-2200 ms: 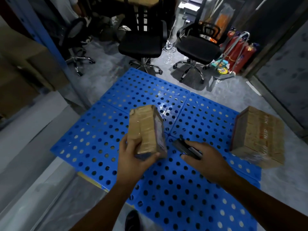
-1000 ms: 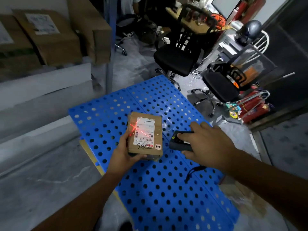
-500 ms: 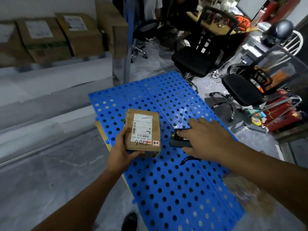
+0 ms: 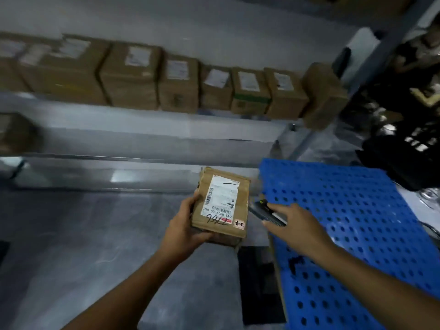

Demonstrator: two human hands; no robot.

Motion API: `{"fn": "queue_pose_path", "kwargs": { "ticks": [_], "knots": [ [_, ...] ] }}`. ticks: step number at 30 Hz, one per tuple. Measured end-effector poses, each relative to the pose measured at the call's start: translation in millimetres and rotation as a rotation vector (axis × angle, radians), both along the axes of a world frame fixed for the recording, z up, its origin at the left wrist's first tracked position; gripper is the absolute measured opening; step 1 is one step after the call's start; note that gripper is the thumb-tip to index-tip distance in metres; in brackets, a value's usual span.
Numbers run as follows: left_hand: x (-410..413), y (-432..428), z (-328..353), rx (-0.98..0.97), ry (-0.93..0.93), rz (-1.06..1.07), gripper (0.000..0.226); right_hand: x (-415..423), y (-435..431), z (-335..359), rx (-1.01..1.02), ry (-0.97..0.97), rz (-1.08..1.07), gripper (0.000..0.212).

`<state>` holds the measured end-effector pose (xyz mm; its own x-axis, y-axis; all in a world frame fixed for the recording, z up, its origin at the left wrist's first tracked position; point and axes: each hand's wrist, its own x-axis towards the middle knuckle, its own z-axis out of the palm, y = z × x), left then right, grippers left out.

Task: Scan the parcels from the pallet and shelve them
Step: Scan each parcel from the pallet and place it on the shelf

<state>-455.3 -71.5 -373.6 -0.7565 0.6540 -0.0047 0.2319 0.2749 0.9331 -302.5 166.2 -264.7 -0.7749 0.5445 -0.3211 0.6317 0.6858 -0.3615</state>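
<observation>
Gripped from below by the left hand (image 4: 184,231), the parcel (image 4: 222,206) faces up; the right hand (image 4: 297,228) holds the scanner (image 4: 263,211).

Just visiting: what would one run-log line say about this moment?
left hand: grips parcel, label up | right hand: holds scanner | shelf ahead: row of boxes | pallet: at right

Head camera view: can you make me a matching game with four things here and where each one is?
Things:
1 labelled parcel
2 scanner
3 blue pallet
4 row of boxes

Places:
A on the shelf
B in the right hand
C on the floor
D in the left hand

Pairs: 1-D; 2-B; 3-C; 4-A.
</observation>
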Motion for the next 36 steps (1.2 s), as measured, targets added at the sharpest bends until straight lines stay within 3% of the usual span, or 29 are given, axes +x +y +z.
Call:
{"fn": "queue_pose_path", "kwargs": {
  "ticks": [8, 16, 20, 28, 36],
  "knots": [
    [-149, -226, 7, -0.019, -0.006, 0.390, 0.103, -230, -190, -30, -0.074, 0.083, 0.303, 0.058],
    [-257, -387, 10, -0.115, -0.059, 0.561, 0.106, -383, -349, -71, -0.298, 0.162, 0.425, 0.054],
    [-313, -414, -10, -0.090, -0.108, 0.607, 0.111, -443, -379, -98, -0.370, 0.226, 0.370, 0.044],
    [-470, -411, -96, -0.108, -0.162, 0.627, 0.108, -592, -388, -192, -0.525, 0.170, 0.320, 0.036],
    [-611, -413, -204, -0.020, -0.213, 0.577, 0.103, -716, -413, -303, -0.628, 0.096, 0.048, 0.019]
  ]
}}
